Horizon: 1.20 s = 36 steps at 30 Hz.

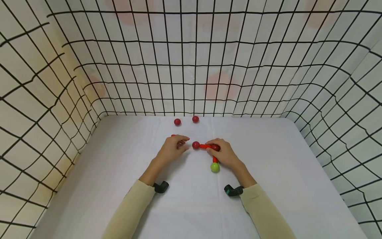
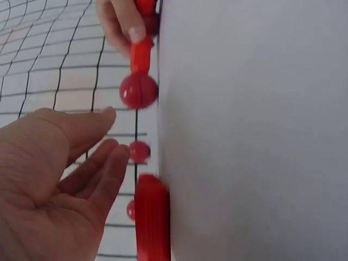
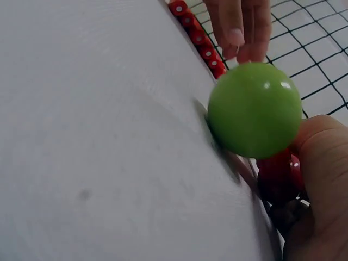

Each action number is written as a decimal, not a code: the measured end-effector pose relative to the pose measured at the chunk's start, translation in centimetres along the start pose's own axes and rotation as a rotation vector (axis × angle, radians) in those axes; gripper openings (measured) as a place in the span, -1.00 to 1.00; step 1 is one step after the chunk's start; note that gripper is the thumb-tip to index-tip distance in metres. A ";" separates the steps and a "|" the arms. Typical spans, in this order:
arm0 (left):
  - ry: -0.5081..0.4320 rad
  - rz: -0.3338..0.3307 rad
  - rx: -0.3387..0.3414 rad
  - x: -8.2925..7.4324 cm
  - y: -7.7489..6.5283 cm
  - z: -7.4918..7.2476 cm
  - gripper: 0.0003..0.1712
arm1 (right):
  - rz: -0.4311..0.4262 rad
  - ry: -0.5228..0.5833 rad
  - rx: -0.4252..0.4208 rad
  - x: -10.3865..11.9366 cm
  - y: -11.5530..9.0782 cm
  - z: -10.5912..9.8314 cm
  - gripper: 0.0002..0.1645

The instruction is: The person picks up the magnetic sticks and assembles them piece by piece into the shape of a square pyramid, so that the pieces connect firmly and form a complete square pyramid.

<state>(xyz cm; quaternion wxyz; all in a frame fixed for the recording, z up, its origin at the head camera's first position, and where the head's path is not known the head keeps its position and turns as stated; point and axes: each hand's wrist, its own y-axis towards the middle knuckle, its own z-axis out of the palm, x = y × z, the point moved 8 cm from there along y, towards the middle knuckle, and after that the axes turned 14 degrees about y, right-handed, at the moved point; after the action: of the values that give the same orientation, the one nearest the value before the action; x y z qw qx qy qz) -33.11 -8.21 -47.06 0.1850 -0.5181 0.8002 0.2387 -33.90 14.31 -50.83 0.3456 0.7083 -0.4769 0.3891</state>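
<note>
My right hand [image 1: 223, 152] grips a joined ball-and-rod piece at its corner, where a dark red ball [image 1: 215, 147] shows between the fingers and thumb. From that corner a red rod [image 1: 204, 146] runs left to another red ball [image 1: 195, 145]. A second red rod [image 1: 215, 159] points toward me and ends in a green ball [image 1: 215, 167], large in the right wrist view. My left hand [image 1: 173, 149] hovers just left of the piece, fingers loosely bent around nothing. Beside it, in the left wrist view, lies a red rod [image 2: 153, 223].
Two loose red balls, one at left [image 1: 177, 121] and one at right [image 1: 195, 119], sit near the table's far edge. Several red rods [image 3: 199, 38] lie in a row beyond the left hand. Black wire mesh [image 1: 194, 66] encloses the white table [image 1: 191, 212] at the back and sides.
</note>
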 end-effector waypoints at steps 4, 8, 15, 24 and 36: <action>-0.010 0.004 -0.026 1.5 -1.2 -1.5 -0.68 | 0.006 0.016 -0.014 -0.3 -0.3 -0.4 -0.70; -0.003 -0.012 -0.032 3.0 -2.3 -2.8 -0.72 | 0.004 0.011 -0.016 -0.4 -0.6 -0.6 -0.69; 0.097 0.019 0.002 4.0 -3.8 -4.2 -0.78 | -0.011 -0.002 -0.024 0.0 -1.1 -1.1 -0.50; 0.222 0.076 0.049 3.6 -4.5 -4.3 -0.73 | 0.010 -0.015 -0.010 0.4 -1.6 -1.2 -0.26; 0.281 0.086 0.079 3.7 -4.9 -4.0 -0.78 | 0.037 0.064 0.062 0.3 -1.9 -0.7 -0.27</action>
<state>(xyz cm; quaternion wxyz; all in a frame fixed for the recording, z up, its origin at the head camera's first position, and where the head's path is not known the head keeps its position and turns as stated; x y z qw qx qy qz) -30.25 -14.94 -46.75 0.0810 -0.5040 0.8484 0.1401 -32.15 15.35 -50.52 0.3313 0.6967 -0.4664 0.4327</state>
